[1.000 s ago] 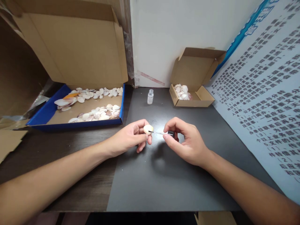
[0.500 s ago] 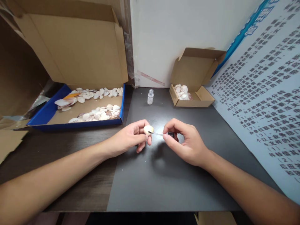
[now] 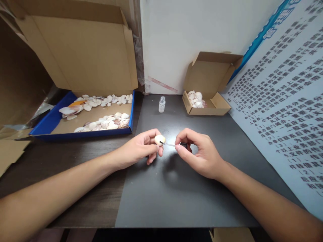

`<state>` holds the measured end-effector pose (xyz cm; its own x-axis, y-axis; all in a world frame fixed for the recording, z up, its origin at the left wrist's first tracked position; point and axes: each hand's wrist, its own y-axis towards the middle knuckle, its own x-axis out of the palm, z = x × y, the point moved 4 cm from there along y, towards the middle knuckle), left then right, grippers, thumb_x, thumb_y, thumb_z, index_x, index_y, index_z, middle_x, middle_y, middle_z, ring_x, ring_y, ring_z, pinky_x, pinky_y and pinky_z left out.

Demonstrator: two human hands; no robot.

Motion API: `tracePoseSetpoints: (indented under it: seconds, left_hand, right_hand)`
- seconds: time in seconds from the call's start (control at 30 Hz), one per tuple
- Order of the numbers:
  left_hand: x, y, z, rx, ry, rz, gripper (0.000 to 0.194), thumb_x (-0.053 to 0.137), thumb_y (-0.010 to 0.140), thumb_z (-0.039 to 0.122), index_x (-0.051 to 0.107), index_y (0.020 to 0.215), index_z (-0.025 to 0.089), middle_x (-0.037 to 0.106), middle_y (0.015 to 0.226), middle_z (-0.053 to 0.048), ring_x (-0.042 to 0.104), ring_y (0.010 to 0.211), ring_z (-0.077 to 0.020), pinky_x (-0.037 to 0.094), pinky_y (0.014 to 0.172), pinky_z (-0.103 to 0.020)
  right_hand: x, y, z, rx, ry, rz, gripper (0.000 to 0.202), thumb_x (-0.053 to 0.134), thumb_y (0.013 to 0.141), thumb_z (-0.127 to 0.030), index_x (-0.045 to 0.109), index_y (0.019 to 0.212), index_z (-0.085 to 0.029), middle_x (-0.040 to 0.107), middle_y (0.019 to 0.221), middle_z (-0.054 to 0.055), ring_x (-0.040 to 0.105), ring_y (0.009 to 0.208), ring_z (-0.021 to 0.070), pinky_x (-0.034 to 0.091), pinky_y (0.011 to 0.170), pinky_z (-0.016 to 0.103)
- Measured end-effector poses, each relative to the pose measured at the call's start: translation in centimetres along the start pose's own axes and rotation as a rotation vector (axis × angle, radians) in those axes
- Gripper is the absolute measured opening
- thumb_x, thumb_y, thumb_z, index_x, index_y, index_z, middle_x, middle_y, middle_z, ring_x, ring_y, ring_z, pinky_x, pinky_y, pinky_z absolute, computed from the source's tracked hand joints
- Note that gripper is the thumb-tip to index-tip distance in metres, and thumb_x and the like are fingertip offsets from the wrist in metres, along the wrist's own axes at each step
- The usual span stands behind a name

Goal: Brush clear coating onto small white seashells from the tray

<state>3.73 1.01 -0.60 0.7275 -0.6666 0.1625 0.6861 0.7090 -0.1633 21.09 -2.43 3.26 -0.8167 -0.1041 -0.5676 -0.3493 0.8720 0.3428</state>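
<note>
Pinched in the fingers of my left hand [image 3: 145, 146] is a small cream seashell [image 3: 159, 139] with a yellowish edge. My right hand [image 3: 199, 153] is closed around the black cap of a thin applicator brush [image 3: 169, 144]. The brush's dark tip rests against the shell's face, and its clear stem spans the gap between my hands. Both hands are raised over a dark grey mat [image 3: 186, 201]. Behind them stands a small clear glass bottle [image 3: 162, 105] with a pale label and no cap on it.
At left, an open blue-edged cardboard box [image 3: 83, 136] holds many shells along its front and back. A smaller open brown box [image 3: 209, 111] with white shells stands at back right. A white wall panel [image 3: 166, 43] rises behind, and a printed sheet [image 3: 285, 111] slopes along the right.
Both hands hold almost the same place. The brush tip stays on the shell, with only a very slight shift of the right fingers.
</note>
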Motion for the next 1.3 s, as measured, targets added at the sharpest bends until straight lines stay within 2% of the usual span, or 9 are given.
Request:
tracePoseSetpoints:
  seconds: [0.47, 0.67, 0.9, 1.1, 1.3]
  left_hand:
    - [0.18, -0.11, 0.27, -0.010, 0.032, 0.000, 0.012, 0.061, 0.085, 0.017, 0.049, 0.085, 0.019, 0.063, 0.073, 0.004, 0.051, 0.048, -0.0049, 0.042, 0.047, -0.018]
    - [0.15, 0.00, 0.21, -0.006, -0.007, -0.003, 0.017, 0.063, 0.089, 0.025, 0.049, 0.085, 0.018, 0.062, 0.072, 0.004, 0.051, 0.047, -0.0038, 0.041, 0.047, -0.017]
    - [-0.06, -0.04, -0.02, -0.008, -0.039, -0.002, 0.013, 0.061, 0.090, 0.024, 0.050, 0.088, 0.017, 0.062, 0.072, 0.004, 0.050, 0.048, -0.0037, 0.043, 0.047, -0.016]
    - [0.05, -0.06, 0.08, -0.012, -0.037, 0.006, 0.013, 0.061, 0.089, 0.023, 0.050, 0.085, 0.017, 0.061, 0.069, 0.005, 0.051, 0.047, -0.0038, 0.040, 0.046, -0.016]
    - [0.01, -0.01, 0.24, -0.035, -0.057, 0.048, 0.013, 0.062, 0.085, 0.020, 0.049, 0.086, 0.018, 0.059, 0.065, 0.006, 0.049, 0.045, -0.0040, 0.040, 0.044, -0.015]
  right_hand:
    - [0.17, 0.12, 0.03, 0.009, 0.007, -0.019, 0.005, 0.058, 0.086, -0.022, 0.056, 0.081, -0.020, 0.048, 0.062, -0.004, 0.044, 0.055, 0.0116, 0.038, 0.051, 0.025]
    - [-0.28, 0.17, 0.21, 0.037, -0.061, 0.103, 0.007, 0.061, 0.083, -0.020, 0.054, 0.083, -0.021, 0.039, 0.061, -0.007, 0.038, 0.051, 0.0099, 0.035, 0.050, 0.024]
    - [-0.11, -0.14, 0.04, -0.022, 0.044, 0.040, 0.005, 0.059, 0.086, -0.021, 0.055, 0.089, -0.022, 0.046, 0.065, -0.006, 0.044, 0.055, 0.0113, 0.039, 0.051, 0.024]
    - [-0.16, 0.06, 0.19, 0.006, -0.043, 0.094, 0.007, 0.061, 0.083, -0.019, 0.055, 0.087, -0.021, 0.042, 0.065, -0.006, 0.040, 0.054, 0.0105, 0.037, 0.051, 0.024]
    - [-0.13, -0.15, 0.06, -0.004, 0.011, 0.035, 0.004, 0.058, 0.085, -0.021, 0.055, 0.087, -0.021, 0.041, 0.063, -0.007, 0.041, 0.053, 0.0103, 0.038, 0.050, 0.024]
